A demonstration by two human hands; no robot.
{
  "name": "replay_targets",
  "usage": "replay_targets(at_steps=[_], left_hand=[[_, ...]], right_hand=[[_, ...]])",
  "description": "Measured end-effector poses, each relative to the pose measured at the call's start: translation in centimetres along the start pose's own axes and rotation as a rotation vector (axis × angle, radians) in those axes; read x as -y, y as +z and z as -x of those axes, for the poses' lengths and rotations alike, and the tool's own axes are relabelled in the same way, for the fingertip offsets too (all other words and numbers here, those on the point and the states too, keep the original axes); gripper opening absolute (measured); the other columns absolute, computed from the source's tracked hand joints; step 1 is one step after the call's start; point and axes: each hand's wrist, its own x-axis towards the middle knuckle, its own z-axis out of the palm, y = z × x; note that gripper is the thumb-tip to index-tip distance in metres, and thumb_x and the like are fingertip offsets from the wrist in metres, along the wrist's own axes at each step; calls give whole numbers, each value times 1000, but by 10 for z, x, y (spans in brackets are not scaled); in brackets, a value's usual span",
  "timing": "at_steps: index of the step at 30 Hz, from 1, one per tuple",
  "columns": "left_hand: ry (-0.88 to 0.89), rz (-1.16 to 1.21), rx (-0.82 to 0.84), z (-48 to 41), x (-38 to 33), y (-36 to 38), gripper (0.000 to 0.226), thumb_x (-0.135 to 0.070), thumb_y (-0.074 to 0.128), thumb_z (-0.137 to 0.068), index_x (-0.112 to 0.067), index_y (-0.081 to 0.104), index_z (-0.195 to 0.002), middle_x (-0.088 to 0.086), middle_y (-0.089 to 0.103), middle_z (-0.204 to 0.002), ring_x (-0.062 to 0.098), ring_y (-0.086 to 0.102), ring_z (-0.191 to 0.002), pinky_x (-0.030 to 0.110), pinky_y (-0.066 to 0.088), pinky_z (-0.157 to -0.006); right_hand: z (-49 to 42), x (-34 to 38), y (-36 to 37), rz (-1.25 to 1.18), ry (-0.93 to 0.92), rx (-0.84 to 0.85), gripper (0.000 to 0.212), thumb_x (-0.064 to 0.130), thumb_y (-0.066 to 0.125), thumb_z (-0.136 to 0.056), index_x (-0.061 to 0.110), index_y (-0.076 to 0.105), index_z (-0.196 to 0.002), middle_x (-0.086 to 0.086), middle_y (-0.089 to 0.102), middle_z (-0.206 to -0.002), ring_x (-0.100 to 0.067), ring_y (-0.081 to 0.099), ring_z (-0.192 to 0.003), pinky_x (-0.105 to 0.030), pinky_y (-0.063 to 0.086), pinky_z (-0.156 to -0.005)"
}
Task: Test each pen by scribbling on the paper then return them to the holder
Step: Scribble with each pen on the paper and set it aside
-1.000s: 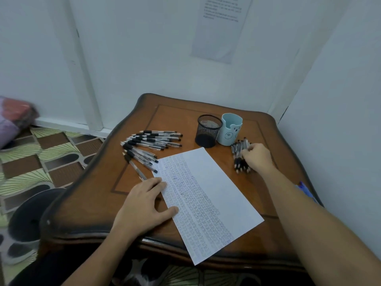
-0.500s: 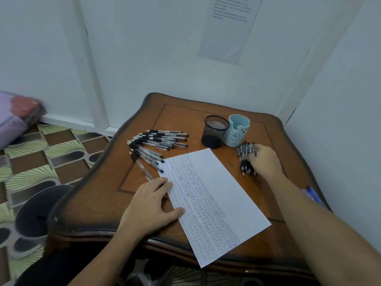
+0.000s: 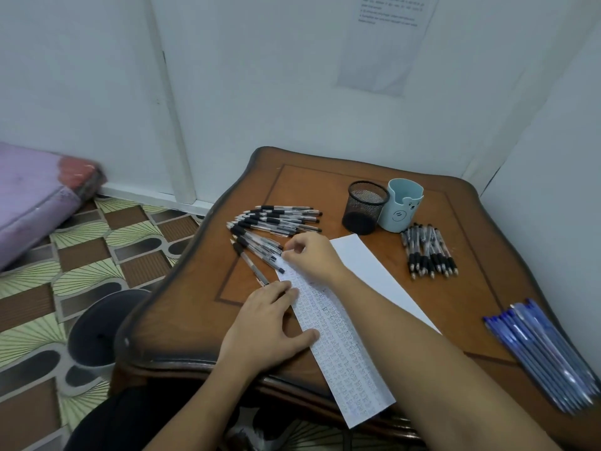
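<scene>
Pens, left group (image 3: pixel 276 222): clear-barrelled, black-gripped click pens fanned out on the table (image 3: pixel 325 177), left of the paper, the nearest ones touching its top corner.
Pens, right group (image 3: pixel 429 252): a like bundle lying just in front of the cup, right of the paper.
Paper (image 3: pixel 338 346): a white sheet lying askew, its left strip filled with scribbles, its near end overhanging the table's edge.
Holders: a black mesh pot (image 3: pixel 366 206) touching a pale blue bear-faced cup (image 3: pixel 403 206), both upright beyond the paper.
Right hand (image 3: pixel 309 255): fingers curled at the ends of the nearest left-group pens; we cannot tell whether one is pinched.
Left hand (image 3: pixel 266 327): flat, fingers relaxed, pressing the paper's left edge.
Blue pens (image 3: pixel 546 353): a row at the table's right edge.
</scene>
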Motion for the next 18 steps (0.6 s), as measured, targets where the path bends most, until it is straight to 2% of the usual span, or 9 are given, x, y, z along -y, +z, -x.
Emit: replay_targets(at_steps=[3, 5, 8, 11, 14, 18], left_hand=[[4, 0, 4, 0, 0, -1, 94, -81, 37, -71, -24, 41, -145, -9, 33, -152, 8, 24, -139, 23, 13, -114], [-3, 3, 10, 0, 1, -1, 95, -82, 36, -70, -25, 40, -146, -9, 31, -153, 8, 23, -140, 24, 13, -115], [-10, -9, 11, -1, 2, 0, 96, -83, 34, -69, -26, 40, -146, -10, 31, -153, 7, 22, -140, 23, 12, -115], [-23, 5, 10, -1, 3, 1, 97, -84, 36, -68, -26, 41, -145, -10, 32, -152, 8, 24, -139, 23, 13, -114], [-24, 19, 12, -1, 2, 0, 100, -85, 35, -66, -23, 43, -145, -8, 34, -152, 10, 26, -139, 21, 13, -111], [-32, -1, 34, 0, 0, -2, 102, -86, 32, -65, -24, 42, -145, -8, 32, -153, 9, 24, -140, 23, 13, -112]], right_hand=[[-6, 3, 10, 113, -11, -37, 9, 30, 69, -87, 21, 69, -84, 7, 62, -77, -12, 59, -74, -28, 46, -62], [-8, 3, 12, 143, -19, -39, 12, 27, 68, -89, 21, 67, -78, 6, 63, -77, -14, 60, -75, -31, 50, -64], [-9, 0, 3, 99, -8, -48, 11, 19, 66, -91, 18, 67, -80, 4, 65, -83, -12, 60, -77, -31, 50, -68], [2, -6, -21, -128, 35, -108, 6, 16, 64, -94, 17, 63, -88, 2, 63, -91, -11, 59, -83, -28, 50, -75], [19, -20, -54, -348, 131, -206, 7, 21, 60, -98, 15, 60, -95, -2, 63, -94, -15, 62, -83, -29, 54, -70], [49, -38, -86, -833, 257, -314, 8, 18, 48, -105, 12, 53, -100, -18, 66, -112, -26, 70, -98, -35, 61, -77]])
